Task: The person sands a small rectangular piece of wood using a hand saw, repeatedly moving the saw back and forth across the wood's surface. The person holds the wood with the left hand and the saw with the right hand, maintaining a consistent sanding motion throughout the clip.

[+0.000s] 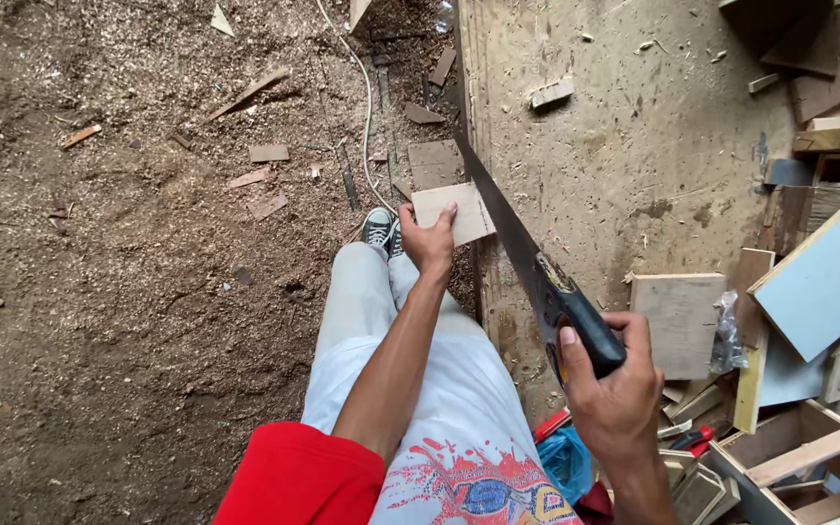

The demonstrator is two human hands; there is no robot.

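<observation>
Right hand (614, 394) clenched on saw (527, 258), mid-cut at tabletop (624, 146) edge; left hand (428, 241) fingers pinning board (454, 212); probably needs steady strokes.

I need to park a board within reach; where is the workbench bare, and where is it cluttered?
The workbench is bare across its dusty middle, between the saw on one side and the stacked boards and pale blue panel on the other. Crowded: the scrap blocks and open box beside the right hand.

Sawdust-covered floor (99, 321), scattered wood offcuts (266, 153), white cord (369, 107), pale blue panel (833, 277), open wooden box (809, 457)
</observation>
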